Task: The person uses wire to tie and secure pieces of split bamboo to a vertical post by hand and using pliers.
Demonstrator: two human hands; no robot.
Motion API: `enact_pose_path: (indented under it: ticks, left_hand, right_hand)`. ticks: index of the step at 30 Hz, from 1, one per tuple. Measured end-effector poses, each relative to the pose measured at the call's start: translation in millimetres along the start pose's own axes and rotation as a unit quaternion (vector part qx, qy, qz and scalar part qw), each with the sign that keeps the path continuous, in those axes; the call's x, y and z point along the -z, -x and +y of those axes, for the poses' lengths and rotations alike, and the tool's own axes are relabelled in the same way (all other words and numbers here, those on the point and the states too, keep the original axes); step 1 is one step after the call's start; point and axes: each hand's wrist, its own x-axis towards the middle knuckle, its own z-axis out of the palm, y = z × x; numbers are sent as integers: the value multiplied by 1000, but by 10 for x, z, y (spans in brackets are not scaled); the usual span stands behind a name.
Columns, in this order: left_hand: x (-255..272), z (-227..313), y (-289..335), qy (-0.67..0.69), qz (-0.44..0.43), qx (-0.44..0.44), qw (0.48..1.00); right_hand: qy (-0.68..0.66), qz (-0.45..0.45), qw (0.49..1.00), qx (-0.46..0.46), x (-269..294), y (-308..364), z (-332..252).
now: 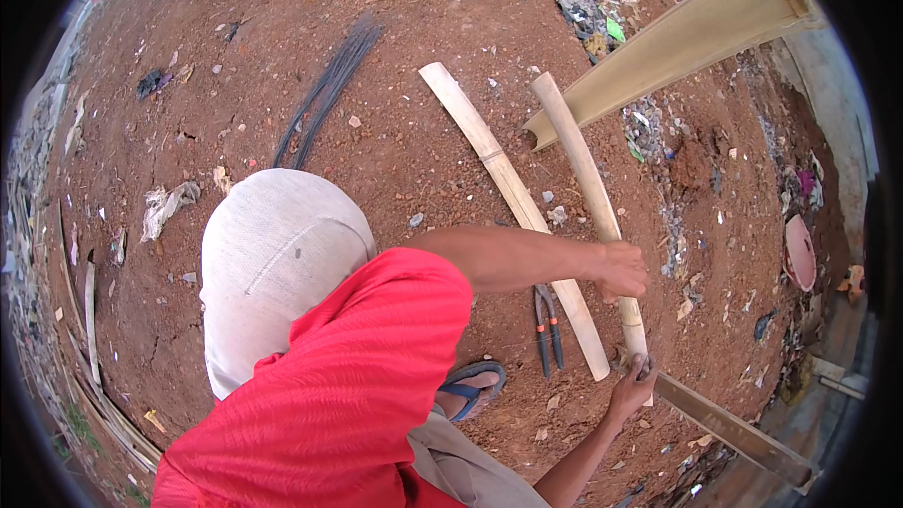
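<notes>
A long split bamboo piece point(578, 150) slants across the ground in front of me, to the right. My left hand point(621, 270) is closed around its lower part, the forearm reaching across from a red sleeve. Close to its near end, my right hand point(632, 388) grips the bamboo between thumb and fingers. Just left of it lies a second split bamboo piece point(494, 160), partly covered by my left forearm. Pincers point(546, 329) with dark and orange handles rest on the soil beside that second piece. My light trouser knee point(287, 263) and sandalled foot point(472, 388) are nearby.
A wide bamboo half-pipe point(677, 52) angles in from the upper right. Another channel-shaped length point(734, 433) runs toward the lower right. Thin dark wires point(329, 89) lie bundled farther off. Litter point(602, 14) dots the reddish soil, and a pink piece point(800, 254) sits near the right-hand wall.
</notes>
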Motion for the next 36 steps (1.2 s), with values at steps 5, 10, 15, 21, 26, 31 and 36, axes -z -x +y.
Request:
enact_pose_path:
  ticks: [5, 10, 15, 21, 26, 31, 36]
  left_hand:
    - [65, 3, 70, 4, -32, 18, 999]
    - [220, 63, 139, 10, -33, -1, 999]
    - [253, 114, 141, 18, -25, -4, 1000]
    - [287, -146, 254, 18, -58, 15, 998]
    - [319, -14, -93, 39, -57, 31, 997]
    - [356, 173, -98, 18, -74, 55, 996]
    - [359, 320, -77, 11, -38, -3, 999]
  right_hand:
    - [12, -4, 1000, 7, -6, 2, -58]
    - [-4, -21, 1000, 18, -18, 74, -14]
    - [-33, 32, 999, 9, -38, 195, 101]
    - [-228, 193, 954, 6, -224, 258, -52]
    - [-504, 425, 733, -170, -13, 646, 201]
    - [-553, 386, 651, -350, -153, 672, 815]
    - [-592, 292, 655, -368, -119, 373, 1004]
